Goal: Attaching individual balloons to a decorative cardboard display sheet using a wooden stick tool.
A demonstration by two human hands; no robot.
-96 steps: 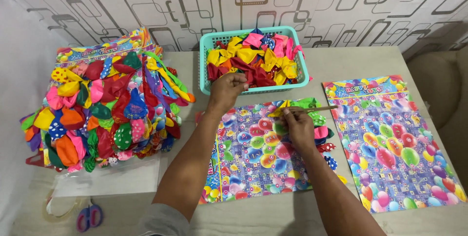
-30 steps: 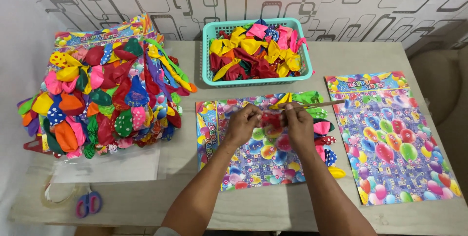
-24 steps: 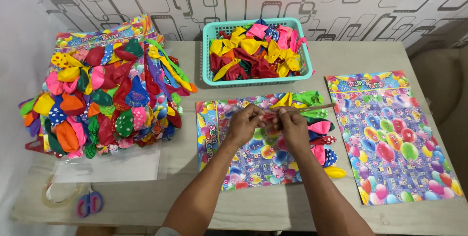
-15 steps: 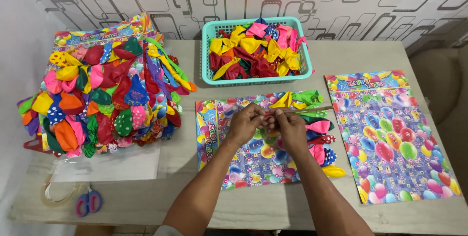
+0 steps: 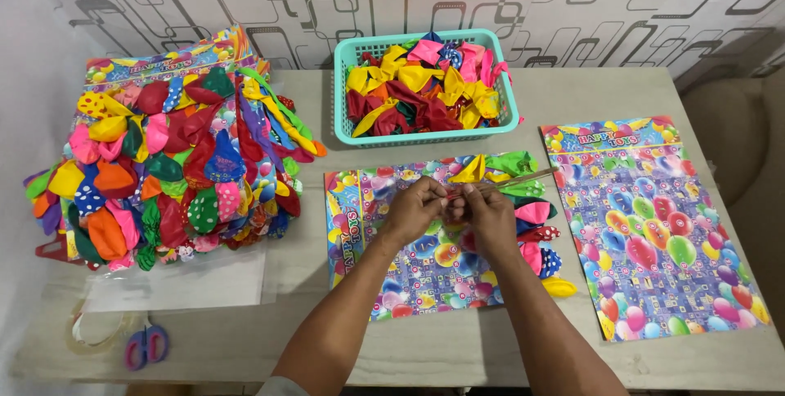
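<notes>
My left hand (image 5: 414, 209) and my right hand (image 5: 488, 214) meet over a colourful printed card (image 5: 384, 240) in the middle of the table. Both pinch a small red balloon (image 5: 452, 196) between their fingertips, along with a thin stick (image 5: 523, 178) that runs to the right. Along the card's right edge a column of uninflated balloons (image 5: 536, 216) is fixed in yellow, green, pink, red and blue. A teal basket (image 5: 343, 101) full of loose balloons stands just behind the card.
A big heap of finished balloon cards (image 5: 163, 167) fills the left of the table. A second printed card (image 5: 654, 224) lies at the right. Tape roll (image 5: 90, 332), small scissors (image 5: 145, 347) and clear plastic sheets (image 5: 180, 281) lie at the front left. A chair stands at the far right.
My left hand came back from the basket with a balloon. Both hands then closed together over the card and shifted slightly up towards its top edge.
</notes>
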